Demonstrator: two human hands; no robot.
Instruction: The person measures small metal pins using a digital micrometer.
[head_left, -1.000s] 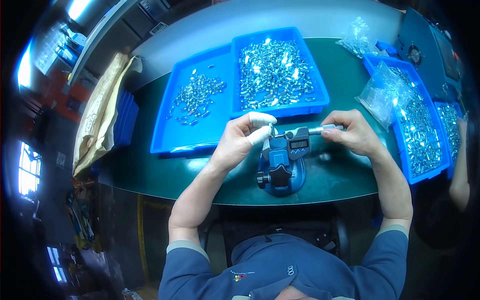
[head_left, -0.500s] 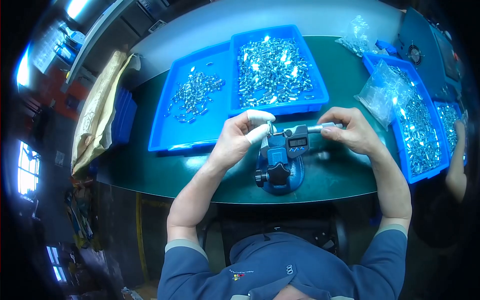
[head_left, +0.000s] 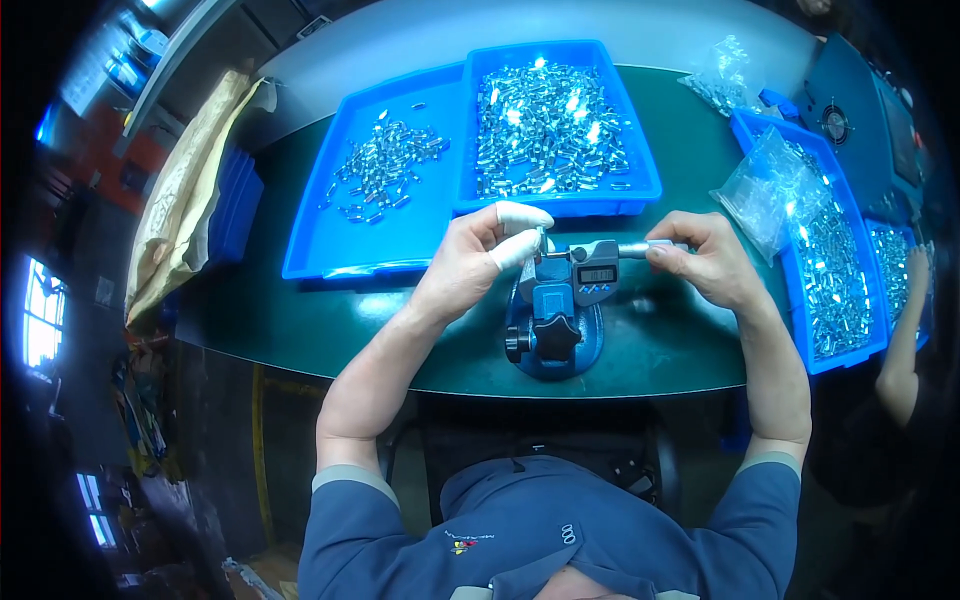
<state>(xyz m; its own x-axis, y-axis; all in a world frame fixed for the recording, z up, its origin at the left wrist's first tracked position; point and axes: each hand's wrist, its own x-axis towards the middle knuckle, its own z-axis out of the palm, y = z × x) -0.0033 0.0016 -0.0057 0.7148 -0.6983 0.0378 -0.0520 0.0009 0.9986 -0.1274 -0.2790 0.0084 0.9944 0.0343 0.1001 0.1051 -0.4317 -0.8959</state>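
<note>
A digital micrometer [head_left: 597,272] with a small display is clamped in a blue stand [head_left: 556,335] with a round base, at the table's near edge. My left hand [head_left: 477,258], with white finger covers on thumb and index finger, pinches a small shiny metal part [head_left: 542,242] at the micrometer's jaws. The part is mostly covered by the fingertips, and I cannot tell whether both jaws touch it. On the other side, my right hand [head_left: 708,262] is closed with thumb and fingers round the micrometer's thimble.
Beyond my hands stand a blue tray [head_left: 300,235] with scattered metal cylinders and a fuller blue tray [head_left: 652,190]. On the right are a long blue tray [head_left: 800,310] of parts, a clear plastic bag [head_left: 752,190], and another person's arm [head_left: 905,335]. Brown paper [head_left: 185,190] stands at left.
The whole view has shifted slightly. Both hands keep their places on the metal part and the thimble; no clear movement of either shows.
</note>
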